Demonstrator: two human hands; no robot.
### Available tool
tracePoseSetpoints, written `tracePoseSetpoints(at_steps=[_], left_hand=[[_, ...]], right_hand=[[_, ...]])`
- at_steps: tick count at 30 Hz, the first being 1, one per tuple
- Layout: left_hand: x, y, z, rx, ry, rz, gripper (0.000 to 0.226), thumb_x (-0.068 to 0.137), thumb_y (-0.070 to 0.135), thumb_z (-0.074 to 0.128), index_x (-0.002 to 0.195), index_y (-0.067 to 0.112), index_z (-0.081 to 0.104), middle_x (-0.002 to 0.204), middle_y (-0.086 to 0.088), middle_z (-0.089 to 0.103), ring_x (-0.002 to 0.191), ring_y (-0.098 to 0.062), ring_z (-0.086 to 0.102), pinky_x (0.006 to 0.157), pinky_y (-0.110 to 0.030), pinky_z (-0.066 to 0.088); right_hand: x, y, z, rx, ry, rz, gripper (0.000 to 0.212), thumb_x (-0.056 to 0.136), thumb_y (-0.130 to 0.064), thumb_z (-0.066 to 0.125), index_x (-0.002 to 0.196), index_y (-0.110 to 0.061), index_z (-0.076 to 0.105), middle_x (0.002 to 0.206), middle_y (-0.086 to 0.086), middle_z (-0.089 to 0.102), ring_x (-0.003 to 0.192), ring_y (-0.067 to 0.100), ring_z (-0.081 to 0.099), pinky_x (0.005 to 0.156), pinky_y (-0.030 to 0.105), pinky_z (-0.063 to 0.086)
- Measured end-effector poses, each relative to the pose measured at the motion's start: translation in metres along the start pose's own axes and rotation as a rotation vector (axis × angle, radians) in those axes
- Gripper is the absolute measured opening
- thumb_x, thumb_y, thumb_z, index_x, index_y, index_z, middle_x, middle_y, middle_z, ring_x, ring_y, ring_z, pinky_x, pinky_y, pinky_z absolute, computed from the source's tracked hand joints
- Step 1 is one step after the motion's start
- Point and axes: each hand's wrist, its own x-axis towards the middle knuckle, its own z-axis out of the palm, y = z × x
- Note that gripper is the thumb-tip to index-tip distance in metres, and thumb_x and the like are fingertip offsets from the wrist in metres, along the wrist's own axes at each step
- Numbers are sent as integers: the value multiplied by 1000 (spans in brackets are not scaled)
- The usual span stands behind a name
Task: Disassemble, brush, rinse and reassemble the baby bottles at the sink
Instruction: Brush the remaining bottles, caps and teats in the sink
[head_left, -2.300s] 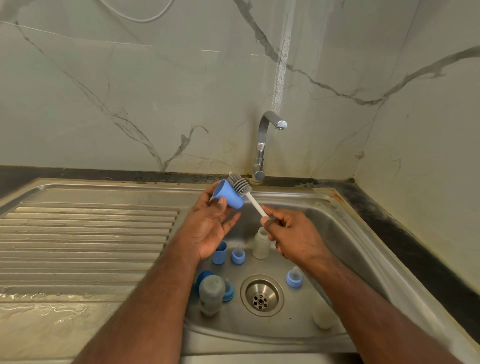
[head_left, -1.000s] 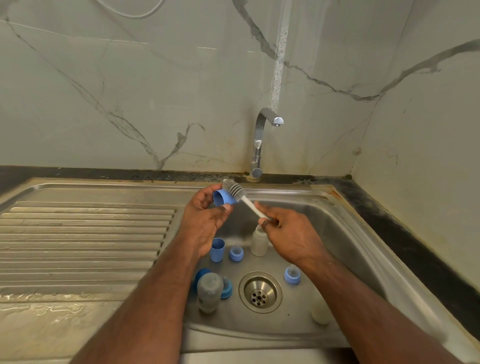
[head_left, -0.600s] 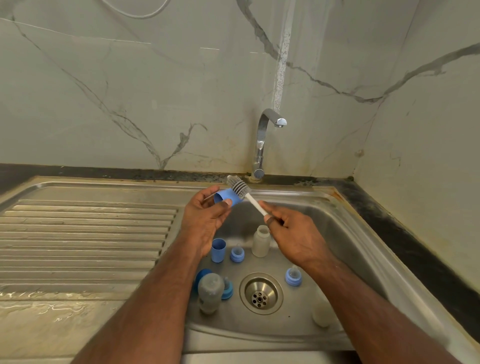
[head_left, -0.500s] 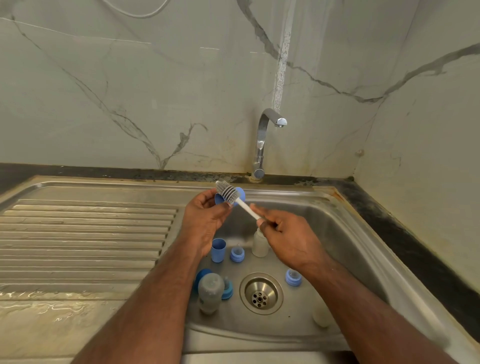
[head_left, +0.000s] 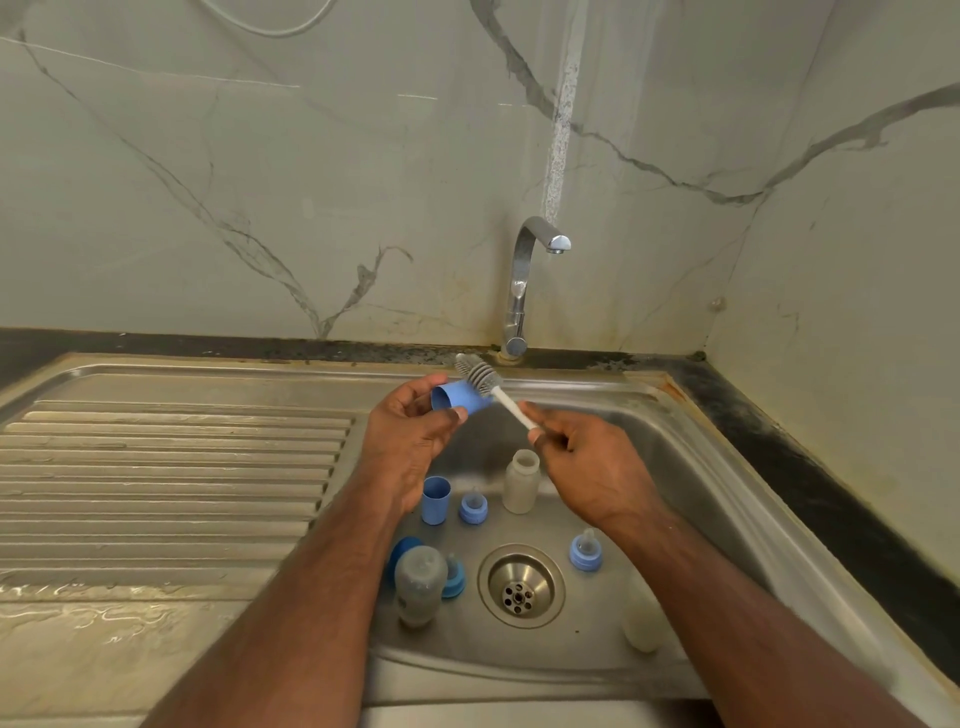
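My left hand (head_left: 410, 441) grips a blue bottle cap (head_left: 460, 397) above the sink basin (head_left: 691, 499), its open end turned left. My right hand (head_left: 587, 462) pinches the white handle of a grey bottle brush (head_left: 480, 375), whose bristled head lies against the cap's outside. Down in the basin stand a second blue cap (head_left: 435, 500), a blue ring with teat (head_left: 473, 506) and an open cloudy bottle (head_left: 521, 480). Another cloudy bottle (head_left: 420, 582) lies near the front with blue parts (head_left: 453, 577) beside it. A further teat ring (head_left: 586, 551) sits right of the drain (head_left: 520, 586).
A chrome tap (head_left: 524, 280) rises behind the basin, with no water running. The ribbed steel draining board (head_left: 166, 467) stretches to the left. A pale bottle (head_left: 641, 618) rests at the basin's front right, partly behind my right forearm. Marble walls close the back and right.
The brush head has swept back and forth over the blue cap, and my left hand has turned the cap so its open end faces left. The parts in the basin have not moved.
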Motion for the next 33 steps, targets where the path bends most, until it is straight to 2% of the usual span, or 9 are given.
tracePoseSetpoints(at_steps=[2, 6, 10, 14, 19, 22, 24, 27, 33], left_hand=[[0, 1, 1, -25, -7, 1, 42, 80, -9, 77, 110, 19, 73, 112, -8, 76, 110, -25, 72, 101, -47, 55], [-3, 1, 0, 17, 4, 7, 40, 82, -8, 77, 106, 24, 73, 116, -8, 73, 112, -25, 70, 99, -47, 56], [-1, 0, 0, -2, 3, 5, 41, 80, -9, 77, 109, 21, 73, 112, -7, 76, 110, -25, 72, 100, -47, 56], [-4, 3, 1, -9, 3, 13, 40, 83, -11, 74, 107, 22, 72, 119, -8, 72, 112, -24, 69, 98, -43, 57], [-4, 1, 0, -17, -33, 8, 43, 85, -13, 70, 108, 24, 71, 131, -7, 63, 119, -26, 64, 100, -47, 56], [-3, 1, -1, -35, -32, -4, 43, 85, -13, 71, 109, 23, 70, 135, -9, 59, 120, -29, 63, 98, -47, 57], [-3, 2, 0, -77, -28, -16, 37, 86, -9, 73, 110, 20, 70, 134, -11, 60, 119, -29, 65, 95, -41, 59], [-3, 3, 0, -104, -30, -18, 31, 87, -2, 74, 112, 16, 70, 130, -15, 65, 115, -28, 68, 92, -37, 59], [2, -2, 0, -21, 12, -12, 37, 81, -5, 78, 110, 17, 70, 112, -9, 76, 111, -27, 71, 101, -48, 55]], right_hand=[[-4, -3, 2, 8, -22, -44, 37, 103, -35, 50, 139, -46, 52, 75, -11, 60, 61, 6, 52, 57, 18, 43], [5, 4, 0, -41, 20, 38, 40, 105, -34, 46, 144, -42, 49, 73, -12, 53, 62, 5, 51, 56, 18, 39], [-4, -3, 2, 7, -30, -32, 38, 104, -34, 50, 140, -43, 52, 78, -10, 62, 62, 6, 52, 56, 19, 44], [6, 5, -3, -69, 15, 53, 40, 106, -35, 44, 145, -40, 48, 75, -10, 55, 63, 5, 52, 53, 18, 37], [1, 7, -7, 127, 59, 56, 41, 103, -31, 51, 143, -39, 51, 80, -9, 64, 78, 13, 64, 59, 16, 46], [1, 6, -5, 90, 55, 42, 41, 104, -32, 51, 144, -40, 50, 74, -12, 59, 67, 6, 56, 57, 15, 42], [0, 6, -2, 59, 36, 33, 41, 104, -33, 50, 144, -40, 49, 70, -13, 55, 60, 4, 51, 55, 14, 40], [-1, 4, 2, 42, 41, 5, 40, 103, -34, 50, 143, -41, 50, 71, -15, 55, 62, 4, 53, 59, 17, 42], [-3, -3, 13, -29, -19, -49, 39, 103, -37, 50, 140, -47, 50, 88, -11, 66, 65, 8, 58, 61, 23, 51]])
